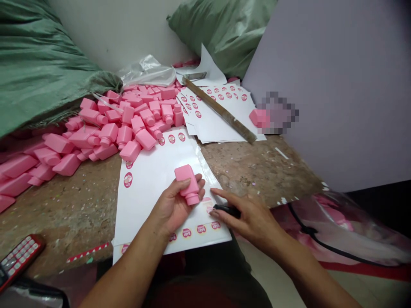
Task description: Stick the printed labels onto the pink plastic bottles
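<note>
Being gripped at six o'clock, a pink plastic bottle (187,185) was clamped in the left hand (171,206), a black object (226,210) in the right hand (253,219).

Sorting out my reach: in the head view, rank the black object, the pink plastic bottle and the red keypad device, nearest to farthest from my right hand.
1. Black object: under right hand, centre-right.
2. Pink plastic bottle: in left hand, centre.
3. Red keypad device: lower-left corner.
</note>
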### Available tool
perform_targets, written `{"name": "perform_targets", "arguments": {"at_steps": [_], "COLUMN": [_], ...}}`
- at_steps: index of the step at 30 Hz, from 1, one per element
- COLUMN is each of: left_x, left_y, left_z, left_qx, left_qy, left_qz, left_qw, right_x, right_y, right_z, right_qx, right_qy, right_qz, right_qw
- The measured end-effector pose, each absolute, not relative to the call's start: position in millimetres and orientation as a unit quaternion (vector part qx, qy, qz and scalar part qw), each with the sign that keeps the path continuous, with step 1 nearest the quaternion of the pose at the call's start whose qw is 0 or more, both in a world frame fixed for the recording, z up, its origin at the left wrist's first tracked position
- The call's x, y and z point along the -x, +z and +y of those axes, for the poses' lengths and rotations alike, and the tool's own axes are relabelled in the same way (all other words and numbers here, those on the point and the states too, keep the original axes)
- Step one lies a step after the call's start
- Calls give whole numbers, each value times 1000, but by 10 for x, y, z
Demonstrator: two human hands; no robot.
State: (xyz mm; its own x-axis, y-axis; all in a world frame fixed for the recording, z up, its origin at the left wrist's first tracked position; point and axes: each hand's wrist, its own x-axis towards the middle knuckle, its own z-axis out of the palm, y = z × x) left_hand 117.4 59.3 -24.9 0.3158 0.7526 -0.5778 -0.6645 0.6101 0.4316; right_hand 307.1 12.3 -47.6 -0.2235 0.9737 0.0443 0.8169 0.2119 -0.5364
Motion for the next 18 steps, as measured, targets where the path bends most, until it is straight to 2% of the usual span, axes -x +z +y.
{"name": "perform_targets", "arguments": {"at_steps": [4,7,13,15,18], "left_x": [-1169,-1167,-1179,-1178,-1169], "left_y": [-273,-287,-288,-292,-295], "left_z": [593,597,619,623,621], "left_qx": [-60,-55,-50,-49,-50], "left_qy": [441,444,444,444,443], "left_qz": [384,384,379,377,375], "left_qw": [809,808,811,811,813], "right_x": [-3041,-3051,-3158,-3184,-3149], "right_y": [-464,-404,-286,-308,-387], "right_z": [59,48,30,20,45], "right_qx": [571,569,551,569,612], "right_qy": [163,235,486,494,431], "right_qz": [-795,-778,-627,-585,-570], "right_qw": [127,125,259,301,338]}}
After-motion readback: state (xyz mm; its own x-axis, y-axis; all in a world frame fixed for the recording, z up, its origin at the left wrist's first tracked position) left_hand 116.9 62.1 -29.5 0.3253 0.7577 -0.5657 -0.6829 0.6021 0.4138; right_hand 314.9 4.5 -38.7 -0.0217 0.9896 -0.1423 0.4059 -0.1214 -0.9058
